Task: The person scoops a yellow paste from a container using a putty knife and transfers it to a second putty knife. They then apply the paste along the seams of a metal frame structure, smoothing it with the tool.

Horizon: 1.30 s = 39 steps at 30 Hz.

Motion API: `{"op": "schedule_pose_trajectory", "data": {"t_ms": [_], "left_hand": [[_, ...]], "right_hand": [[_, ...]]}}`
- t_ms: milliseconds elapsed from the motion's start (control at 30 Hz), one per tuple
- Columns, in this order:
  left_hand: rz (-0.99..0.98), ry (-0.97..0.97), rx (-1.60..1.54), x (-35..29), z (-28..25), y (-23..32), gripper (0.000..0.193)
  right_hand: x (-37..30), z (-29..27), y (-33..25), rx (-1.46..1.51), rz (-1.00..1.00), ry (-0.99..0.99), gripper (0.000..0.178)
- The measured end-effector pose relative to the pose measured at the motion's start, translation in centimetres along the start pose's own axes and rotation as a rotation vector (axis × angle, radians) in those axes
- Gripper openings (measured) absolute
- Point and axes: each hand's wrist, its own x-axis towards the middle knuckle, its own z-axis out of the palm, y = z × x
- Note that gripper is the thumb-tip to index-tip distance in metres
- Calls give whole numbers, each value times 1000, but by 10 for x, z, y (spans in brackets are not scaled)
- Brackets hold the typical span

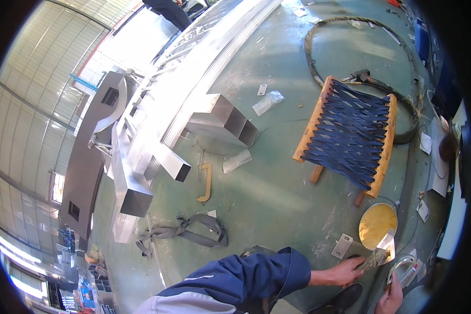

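My left hand [345, 272], reaching across from a dark blue sleeve, has its fingers closed on a flat metal plate [377, 258] smeared with yellowish paste. The plate's far end comes close to the rim of an open round tin [373, 225] of yellow paste. Just right of it, my right hand [391, 299] is closed at the edge of a pale rounded item with a white-and-red tube-like part [410, 272]; its exact kind is unclear. A flat metal plate with holes [342, 246] lies on the floor beside the tin.
A wooden-framed stool with dark blue woven straps [348, 133] stands ahead, near a coiled cable [307, 49]. Long metal profiles [193, 89] fill the left side. A yellow clamp [207, 183] and grey strap [193, 230] lie on the green floor; a person [170, 11] stands far off.
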Motion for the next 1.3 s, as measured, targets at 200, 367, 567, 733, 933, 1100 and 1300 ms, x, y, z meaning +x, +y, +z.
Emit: {"op": "schedule_pose_trajectory", "data": {"t_ms": [200,367,567,733,933,1100,1300], "left_hand": [[-10,-13,-21,-4,-2,1,18],[10,-17,4,-5,-3,6,17],[-9,18,5,-6,1,7,17],[0,-38,72,1,-2,0,29],[-5,-17,43,-4,-5,-5,29],[51,36,337,-8,-13,2,39],[-117,54,140,2,-19,12,34]], "right_hand": [[6,-9,-26,44,-20,-2,42],[0,-7,-7,7,30,-7,48],[11,-23,-34,68,24,-97,43],[1,-7,-3,58,-2,5,46],[6,-21,-27,138,12,-92,45],[2,-17,-18,172,77,-64,48],[31,-28,-55,160,57,-15,41]]}}
